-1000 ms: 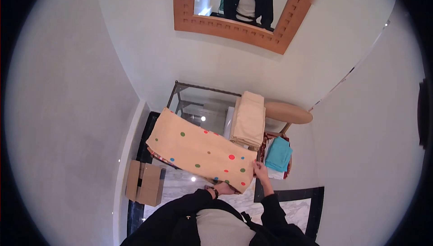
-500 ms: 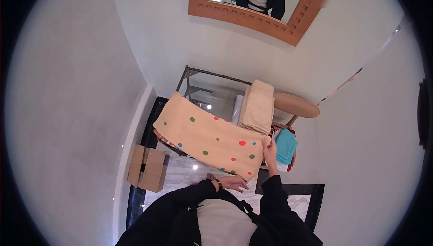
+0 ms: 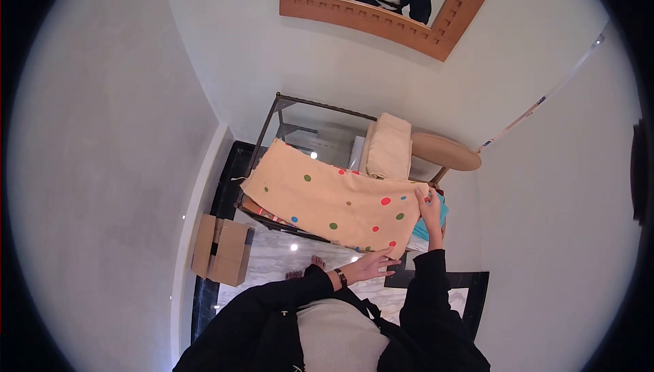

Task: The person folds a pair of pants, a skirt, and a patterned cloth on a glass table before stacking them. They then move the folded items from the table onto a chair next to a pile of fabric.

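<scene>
A long peach cloth (image 3: 320, 198) with red, green and blue dots lies across the top of a metal-framed rack. My right hand (image 3: 429, 207) is closed on the far corner of the cloth's right end, thumb over the fabric. At the near corner of the same end is my left hand (image 3: 371, 266), wearing a dark bracelet. Its thumb and index finger meet the cloth edge, while the other fingers stretch out below. Behind the cloth's right half sits a folded beige cloth (image 3: 390, 147). Turquoise fabric (image 3: 426, 225) shows partly behind my right hand.
The metal rack frame (image 3: 327, 106) stands against the wall, with a round tan seat or cushion (image 3: 446, 150) at its right. A cardboard box (image 3: 228, 253) is on the marble floor (image 3: 272, 263) at left. A wood-framed mirror (image 3: 368, 28) hangs above.
Both my hands have moved right, and the dotted cloth has shifted right with them. Its right end now covers more of the turquoise fabric. The camera view has shifted slightly.
</scene>
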The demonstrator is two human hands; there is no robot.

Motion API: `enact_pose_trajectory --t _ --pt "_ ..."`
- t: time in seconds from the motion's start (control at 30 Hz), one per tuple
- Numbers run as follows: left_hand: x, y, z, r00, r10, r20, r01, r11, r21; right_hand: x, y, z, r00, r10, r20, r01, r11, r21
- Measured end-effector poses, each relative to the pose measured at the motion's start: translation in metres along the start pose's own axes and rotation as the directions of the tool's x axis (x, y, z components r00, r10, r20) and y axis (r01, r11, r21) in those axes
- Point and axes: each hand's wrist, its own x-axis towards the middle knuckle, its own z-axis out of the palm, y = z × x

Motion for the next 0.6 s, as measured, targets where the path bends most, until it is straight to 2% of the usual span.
enact_pose_trajectory --t 0.1,0.2,0.3,0.33,0.37,0.4,0.43,0.47,0.5,0.53,0.6 --pt "-0.002 0.001 0.007 1.0 -0.018 0.002 0.018 0.999 -0.037 0.003 -0.009 0.005 0.993 -0.099 -0.067 0.1 0.995 0.014" --pt "-0.025 0.014 0.03 1.0 -0.005 -0.014 0.003 0.993 -0.115 0.001 -0.071 0.02 0.998 -0.043 -0.037 0.044 0.998 0.034" --pt "-0.064 0.041 0.052 0.999 0.017 -0.037 -0.024 0.98 -0.198 0.016 -0.109 0.055 0.995 -0.101 -0.023 0.1 0.994 -0.046" --pt "-0.079 0.052 0.054 0.999 0.025 -0.045 -0.035 0.975 -0.221 0.022 -0.119 0.076 0.976 -0.204 -0.07 0.204 0.979 -0.011" --pt "-0.096 0.064 0.052 0.997 0.069 -0.03 -0.075 0.958 -0.276 0.029 -0.13 0.098 0.946 -0.301 -0.121 0.306 0.952 0.02" --pt "-0.108 0.075 0.038 0.991 0.117 0.07 -0.088 0.941 -0.326 0.033 -0.142 0.119 0.904 -0.39 -0.176 0.404 0.914 0.045" --pt "-0.122 0.086 0.024 0.971 0.169 0.168 -0.096 0.922 -0.374 0.035 -0.157 0.137 0.949 -0.293 -0.12 0.309 0.938 0.158" --pt "-0.148 0.098 0.028 0.955 0.269 0.124 -0.206 0.904 -0.374 0.036 -0.172 0.155 0.979 -0.195 -0.052 0.202 0.944 0.263" --pt "-0.173 0.11 0.032 0.927 0.367 0.081 -0.315 0.876 -0.366 0.045 -0.169 0.182 0.973 -0.221 -0.06 0.229 0.939 0.255" --pt "-0.189 0.12 0.022 0.891 0.453 0.023 -0.395 0.801 -0.45 0.053 -0.167 0.209 0.966 -0.25 -0.069 0.259 0.933 0.25" --pt "-0.217 0.143 -0.005 0.801 0.579 -0.148 -0.557 0.633 -0.537 0.045 -0.203 0.242 0.992 -0.129 -0.002 0.127 0.974 0.185"
